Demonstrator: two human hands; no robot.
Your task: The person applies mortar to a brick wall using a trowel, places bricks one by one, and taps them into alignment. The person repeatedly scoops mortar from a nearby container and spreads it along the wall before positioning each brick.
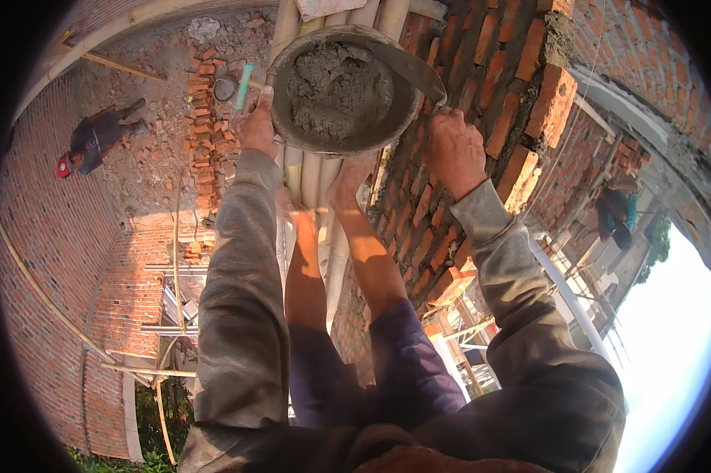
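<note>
A round, shallow bucket (pixel 341 91) holding wet grey mortar (pixel 328 98) is at the top centre, over bamboo poles. My left hand (pixel 257 126) grips the bucket's left rim. My right hand (pixel 454 146) is closed on the handle of a trowel (pixel 421 72), whose dark blade lies across the bucket's right side, partly over the mortar. My bare feet stand on the bamboo poles (pixel 316 177), just below the bucket. A brick wall (pixel 497 71) with grey joints runs close along my right side, beside my right hand.
Far below left are a person (pixel 99 138) in a red cap, stacked loose bricks (pixel 206 142) and a green pipe (pixel 243 87). Bamboo scaffolding (pixel 135 366) crosses the lower left. Another person (pixel 615 209) works beyond the wall at right. A thin string (pixel 552 169) runs along the wall top.
</note>
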